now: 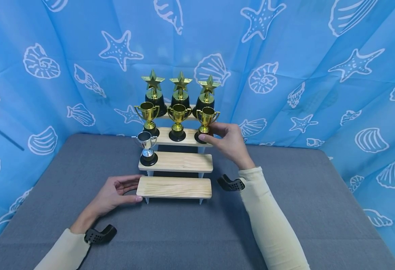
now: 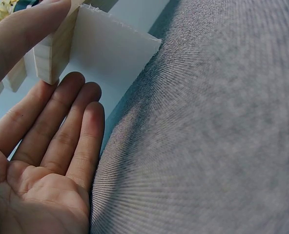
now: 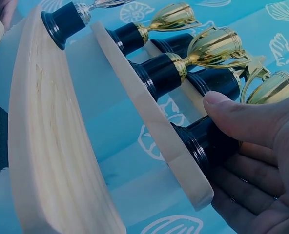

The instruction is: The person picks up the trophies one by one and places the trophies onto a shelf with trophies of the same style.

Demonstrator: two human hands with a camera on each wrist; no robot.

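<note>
A four-step wooden display stand (image 1: 174, 187) stands on the table. My left hand (image 1: 116, 193) holds the left end of its bottom step, thumb at the front corner and fingertips at the back one. On the third step up, my right hand (image 1: 229, 142) grips the black base of the rightmost gold trophy cup (image 1: 207, 117), thumb in front and fingers behind. That base sits at the step's right end in the right wrist view. Two more gold trophy cups, a middle one (image 1: 178, 114) and a left one (image 1: 148, 112), share this step.
A silver trophy cup (image 1: 146, 144) stands at the left of the second step. Three gold star trophies (image 1: 180, 84) line the top step. Grey cloth (image 1: 99, 247) covers the table, and a blue shell-patterned curtain (image 1: 190, 37) hangs close behind the stand.
</note>
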